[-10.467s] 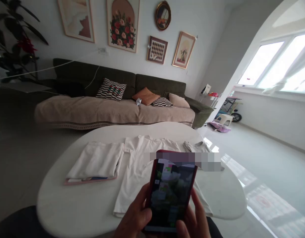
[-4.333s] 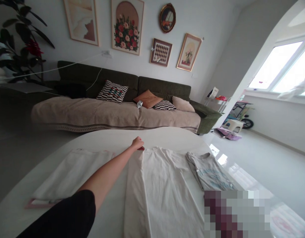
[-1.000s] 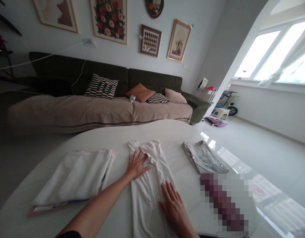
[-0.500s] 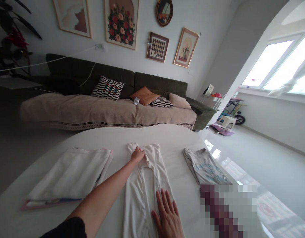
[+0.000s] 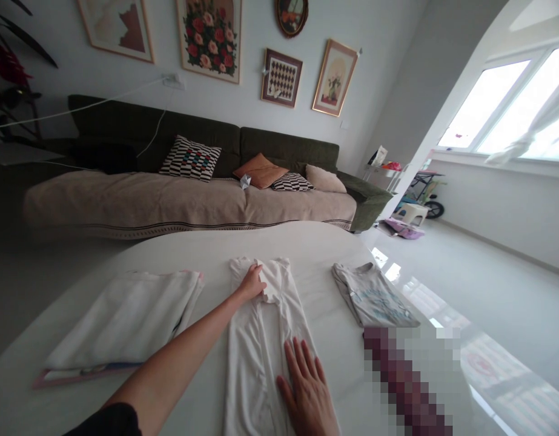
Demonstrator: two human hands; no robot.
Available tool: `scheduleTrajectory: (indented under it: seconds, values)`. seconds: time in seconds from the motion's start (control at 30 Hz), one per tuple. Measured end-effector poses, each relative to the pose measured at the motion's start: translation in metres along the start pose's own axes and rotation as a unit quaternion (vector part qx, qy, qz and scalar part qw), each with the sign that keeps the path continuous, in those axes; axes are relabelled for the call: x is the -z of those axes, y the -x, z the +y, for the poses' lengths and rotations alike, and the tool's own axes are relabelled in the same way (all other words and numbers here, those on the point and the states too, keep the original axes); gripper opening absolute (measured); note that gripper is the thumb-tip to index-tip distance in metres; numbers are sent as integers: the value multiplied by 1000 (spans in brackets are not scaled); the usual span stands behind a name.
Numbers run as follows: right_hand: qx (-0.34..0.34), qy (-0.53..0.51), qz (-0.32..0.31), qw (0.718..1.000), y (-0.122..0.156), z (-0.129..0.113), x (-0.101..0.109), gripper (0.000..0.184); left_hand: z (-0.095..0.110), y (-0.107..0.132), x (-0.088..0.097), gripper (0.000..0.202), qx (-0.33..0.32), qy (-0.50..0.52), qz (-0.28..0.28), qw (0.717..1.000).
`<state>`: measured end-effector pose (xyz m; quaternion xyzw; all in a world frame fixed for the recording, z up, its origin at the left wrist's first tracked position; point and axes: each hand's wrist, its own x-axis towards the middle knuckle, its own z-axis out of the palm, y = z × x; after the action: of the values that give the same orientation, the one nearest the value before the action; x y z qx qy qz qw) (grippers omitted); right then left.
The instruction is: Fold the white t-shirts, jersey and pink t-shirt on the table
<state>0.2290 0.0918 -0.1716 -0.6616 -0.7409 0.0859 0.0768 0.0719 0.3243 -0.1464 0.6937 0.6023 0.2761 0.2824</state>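
A long white garment (image 5: 247, 363) lies lengthwise on the table, with two narrow strips running towards me and a gathered, wrinkled part at its far end. My left hand (image 5: 251, 283) reaches over to that far end and rests on the cloth, its thumb spread away from bent fingers. Flat on the near right strip, palm down with fingers outstretched, is my right hand (image 5: 306, 384). To the left lies a folded white cloth item (image 5: 125, 318) with pink edges. On the right is a folded grey shirt (image 5: 379, 297) with bluish lettering.
The white table (image 5: 301, 239) has a rounded far edge. Beyond it stands a dark green sofa (image 5: 288, 145) with a beige cover and several cushions. A pixelated patch (image 5: 406, 381) hides something dark red near the right edge. A white stool (image 5: 410, 214) stands farther off.
My left hand has gone from a closed grip on the garment's far end to a spread thumb and fingers. The gap between the strips has narrowed. My right hand stays flat; the view shifts slightly.
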Motion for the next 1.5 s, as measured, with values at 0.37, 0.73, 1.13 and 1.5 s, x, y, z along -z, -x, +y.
scheduleTrajectory:
  seconds: [0.37,0.73,1.13,1.5]
  values:
    - [-1,10,-6,1000,-7,6,-8,57,30,-10,-15,39,-82,-150,31,985]
    - [-15,31,88,995,-12,21,-56,60,21,-14,-50,84,-100,-206,-101,968]
    - [-29,30,30,999,-6,2,-17,55,41,64,-25,70,-130,-177,-81,972]
    - [-32,46,13,998,8,-18,5,53,-71,286,-39,62,-409,-349,66,841]
